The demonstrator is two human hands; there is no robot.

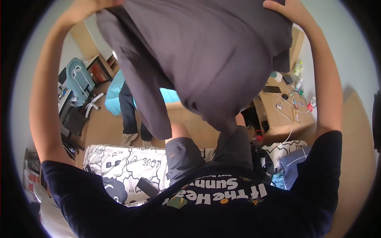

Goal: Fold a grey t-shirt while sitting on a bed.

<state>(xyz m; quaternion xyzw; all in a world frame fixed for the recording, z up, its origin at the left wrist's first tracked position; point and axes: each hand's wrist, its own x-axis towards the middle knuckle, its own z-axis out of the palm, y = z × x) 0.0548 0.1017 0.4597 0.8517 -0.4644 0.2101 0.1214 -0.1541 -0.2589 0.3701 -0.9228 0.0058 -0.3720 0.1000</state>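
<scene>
A dark grey garment (206, 51), with what looks like a long sleeve (145, 87) hanging on its left, is held up and spread in front of me. My left hand (89, 8) is closed on its upper left edge, with the fingertips partly cut off by the frame's top. At the upper right edge my right hand (291, 10) grips the cloth, its thumb showing along the edge. Both arms are raised and bent outward. The garment's lower part hangs in folds above my knees and hides the middle of the room.
I sit on a bed with a white patterned sheet (135, 158); a dark phone-like slab (147, 187) lies on it. Another person's legs (127, 107) show beyond, by a turquoise cover (113, 97). A blue chair (79, 79) stands left, a cluttered wooden desk (278, 119) right.
</scene>
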